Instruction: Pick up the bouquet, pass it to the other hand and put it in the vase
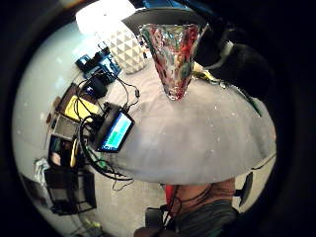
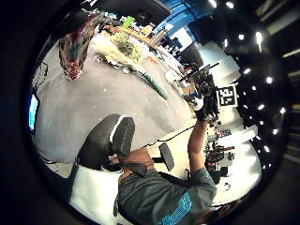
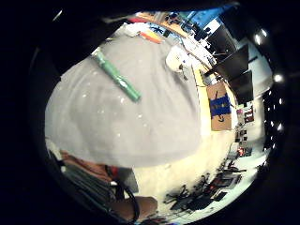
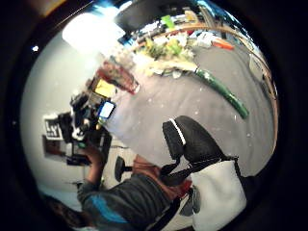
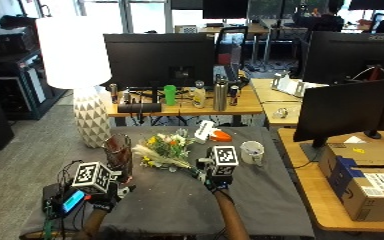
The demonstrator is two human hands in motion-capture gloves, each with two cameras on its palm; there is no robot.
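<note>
A multicoloured glass vase [image 5: 117,152] stands upright on the grey-covered table [image 5: 179,205], towards its left. Just right of it lies the bouquet [image 5: 164,149], flowers towards the vase. Its green wrapped stem [image 3: 117,77] points towards my right hand and rests flat on the cloth. My right hand [image 5: 217,185] hovers at the stem's end, holding nothing, apart from it. Near the front left edge my left hand [image 5: 103,202] is also empty, in front of the vase [image 1: 173,54]. The bouquet [image 4: 168,57] and vase [image 4: 118,74] show side by side in the right thumb side palm view.
A white mug [image 5: 250,150] stands right of my right hand. A small device with a lit screen [image 5: 69,200] and cables sits at the table's front left corner. A white lamp [image 5: 89,120] stands beyond the back left corner. Bare cloth lies in front of the bouquet.
</note>
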